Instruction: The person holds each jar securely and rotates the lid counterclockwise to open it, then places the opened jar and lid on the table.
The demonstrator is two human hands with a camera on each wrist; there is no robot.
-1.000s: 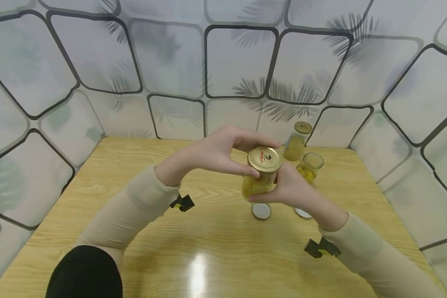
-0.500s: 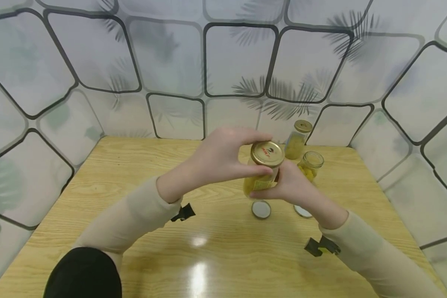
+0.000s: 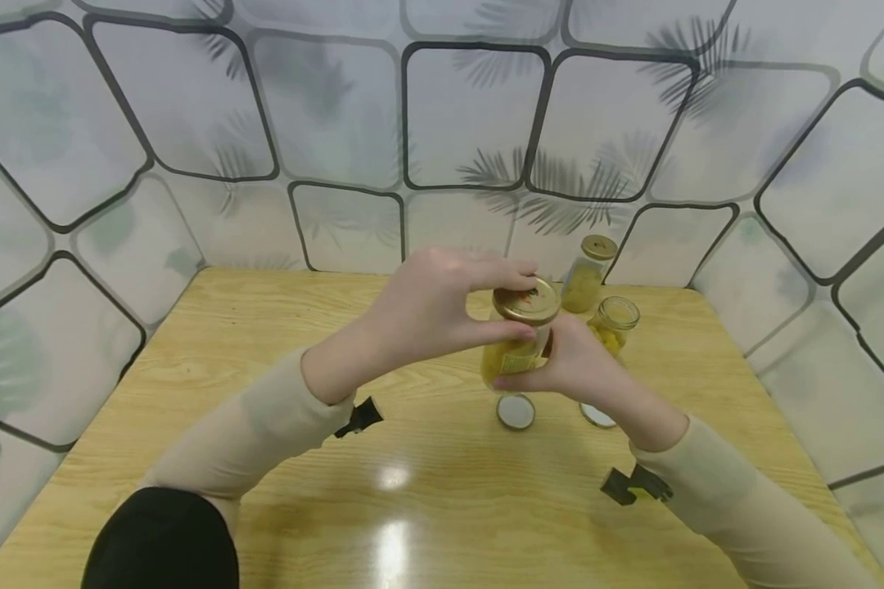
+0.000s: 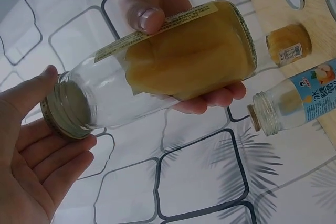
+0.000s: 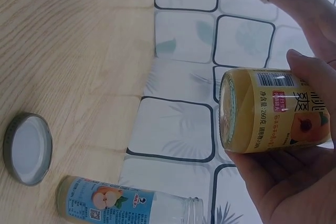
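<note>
My right hand (image 3: 578,360) grips the body of a glass jar (image 3: 507,360) and holds it above the table, tilted. Through the glass, yellow fruit shows in the right wrist view, behind a yellow label (image 5: 283,109). At the jar's top sits a gold lid (image 3: 534,306), with red print partly hidden by fingers. My left hand (image 3: 442,307) pinches this lid by its rim, thumb on the near side and fingers on the far side. The left wrist view shows the lid (image 4: 51,116) on the jar's mouth, between thumb and fingers.
Behind the right hand stands an uncovered jar (image 3: 613,325) of yellow fruit. Farther back is a jar (image 3: 585,278) with a gold lid. Two loose lids lie white side up on the wooden table (image 3: 302,499), one lid (image 3: 516,411) below the held jar. A patterned wall backs the table.
My left hand has shifted its grip on the lid, its fingers now covering part of the top. The lid's print has turned. The jar has risen slightly; my right hand has hardly moved.
</note>
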